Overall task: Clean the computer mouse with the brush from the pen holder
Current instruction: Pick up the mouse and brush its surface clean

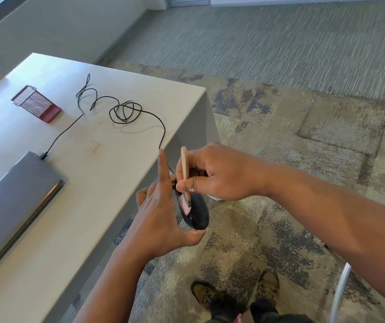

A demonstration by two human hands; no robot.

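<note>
Setting: patchy grey carpet (291, 141) beside pale desk (93, 183).
Left hand (161, 220): cradles glossy black oval computer mouse (197, 214) off the desk edge, forefinger straight.
Right hand (217, 176): pinches wooden-handled pink-bristled brush (185, 173), bristles on mouse.
Risk: taut black cable (126, 110) could tug the mouse loose, I'd say.

Black mouse (197, 215), red mesh pen holder (36, 104)

Both forearms are bare, without sleeves. The person wears worn brown lace-up leather boots (238, 293) and dark trousers (245, 312). No rings, watch or gloves are visible on either hand.
</note>
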